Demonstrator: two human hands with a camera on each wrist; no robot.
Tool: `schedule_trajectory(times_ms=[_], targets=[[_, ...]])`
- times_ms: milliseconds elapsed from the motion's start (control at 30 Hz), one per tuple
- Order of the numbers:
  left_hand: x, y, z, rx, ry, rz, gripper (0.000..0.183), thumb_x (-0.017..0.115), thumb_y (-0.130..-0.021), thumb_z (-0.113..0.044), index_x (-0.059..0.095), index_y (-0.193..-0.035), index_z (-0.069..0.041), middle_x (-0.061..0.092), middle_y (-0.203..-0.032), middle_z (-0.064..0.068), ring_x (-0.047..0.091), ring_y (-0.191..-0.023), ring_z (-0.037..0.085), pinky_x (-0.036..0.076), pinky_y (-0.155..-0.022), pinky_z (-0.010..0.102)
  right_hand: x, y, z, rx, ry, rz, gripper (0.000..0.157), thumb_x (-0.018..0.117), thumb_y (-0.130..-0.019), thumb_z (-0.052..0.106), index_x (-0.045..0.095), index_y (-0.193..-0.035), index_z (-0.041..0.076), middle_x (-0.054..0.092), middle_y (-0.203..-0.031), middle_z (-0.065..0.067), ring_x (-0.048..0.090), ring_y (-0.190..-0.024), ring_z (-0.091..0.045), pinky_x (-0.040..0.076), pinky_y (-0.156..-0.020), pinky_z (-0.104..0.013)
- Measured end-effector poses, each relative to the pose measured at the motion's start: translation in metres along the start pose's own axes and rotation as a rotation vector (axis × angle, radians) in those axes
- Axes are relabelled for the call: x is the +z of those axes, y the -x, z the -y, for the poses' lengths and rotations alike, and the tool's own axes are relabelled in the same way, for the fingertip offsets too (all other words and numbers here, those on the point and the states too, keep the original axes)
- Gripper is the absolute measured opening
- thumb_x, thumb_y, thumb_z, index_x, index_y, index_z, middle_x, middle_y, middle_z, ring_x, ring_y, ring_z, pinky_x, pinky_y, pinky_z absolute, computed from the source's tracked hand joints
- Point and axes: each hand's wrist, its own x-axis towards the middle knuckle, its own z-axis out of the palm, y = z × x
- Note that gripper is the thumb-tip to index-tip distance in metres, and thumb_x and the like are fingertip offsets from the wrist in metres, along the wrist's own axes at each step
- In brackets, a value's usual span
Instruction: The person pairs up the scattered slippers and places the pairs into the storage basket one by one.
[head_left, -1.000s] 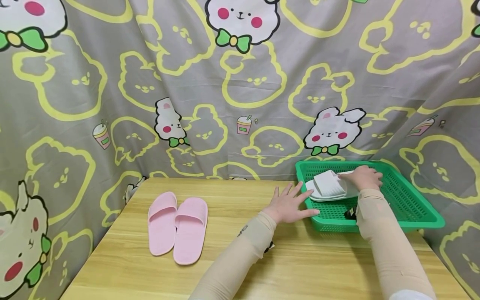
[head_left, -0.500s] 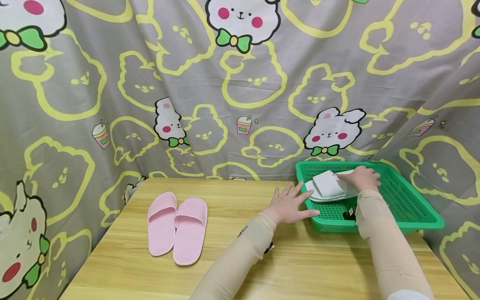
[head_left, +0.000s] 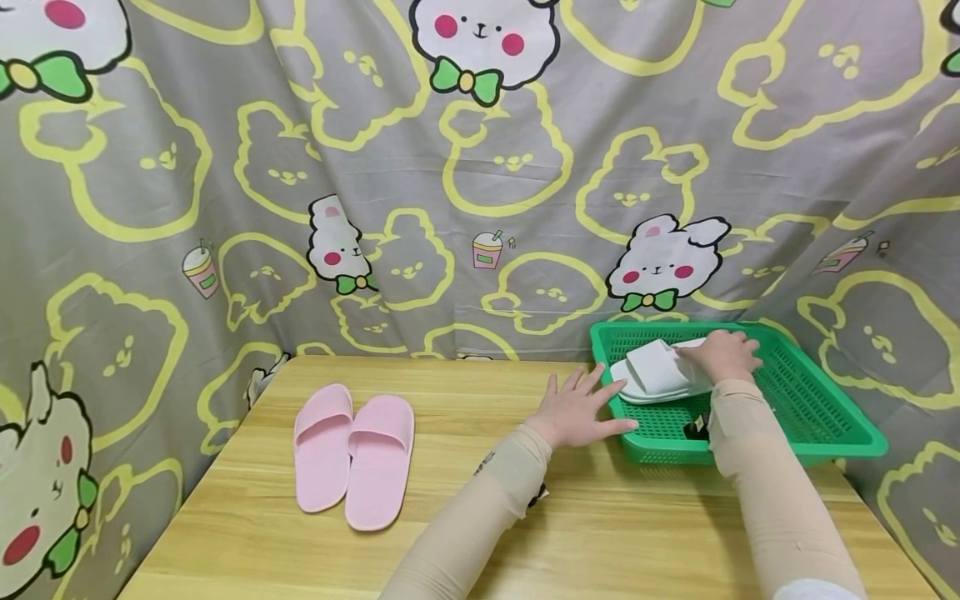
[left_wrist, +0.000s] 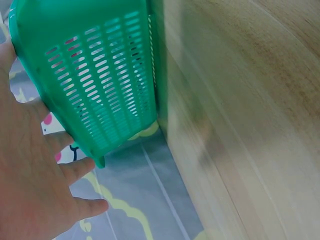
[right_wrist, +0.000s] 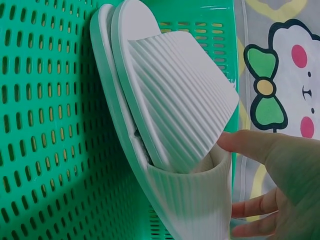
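Note:
In the head view a pair of white slippers (head_left: 651, 372) lies one partly over the other in a green perforated basket (head_left: 855, 429). Ribbed straps face up. My right hand (head_left: 726, 354) is at their right end, gripping them. The right wrist view shows its thumb at the edge of the upper slipper's strap (right_wrist: 185, 95), while the other fingers reach behind the far side, their tips hidden. Spread wide, my left hand (head_left: 573, 410) touches the basket's left rim with its fingertips. In the left wrist view its fingers (left_wrist: 80, 170) lie straight along that rim.
A pair of pink slippers (head_left: 378, 462) lies side by side on the left of the wooden table (head_left: 247, 533). Behind the table and along both sides hangs a grey patterned curtain (head_left: 525, 192). The basket stands near the table's back right edge.

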Motion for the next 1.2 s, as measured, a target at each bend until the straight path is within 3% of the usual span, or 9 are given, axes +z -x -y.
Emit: schedule_trajectory(times_ms=[667, 1200], targets=[[-0.0005, 0.0003, -0.0009, -0.003, 0.002, 0.0, 0.072, 0.032, -0.089, -0.078, 0.015, -0.152, -0.047, 0.007, -0.166, -0.006, 0.014, -0.153, 0.028, 0.011, -0.119, 0.062, 0.003, -0.0013, -0.0012, 0.062, 0.035, 0.042, 0.081, 0.059, -0.091, 0.045, 0.042, -0.13, -0.024, 0.021, -0.136, -0.053, 0.022, -0.124, -0.067, 0.029, -0.098, -0.074], [0.0003, -0.0002, -0.0022, -0.007, -0.004, 0.001, 0.071, 0.031, -0.089, -0.078, 0.014, -0.152, -0.049, 0.005, -0.166, -0.007, 0.014, -0.153, 0.028, 0.011, -0.119, 0.062, 0.0007, 0.0011, -0.0057, 0.099, 0.006, 0.155, 0.081, 0.051, -0.095, 0.045, 0.035, -0.134, -0.024, 0.016, -0.136, -0.054, 0.017, -0.125, -0.066, 0.029, -0.098, -0.073]])
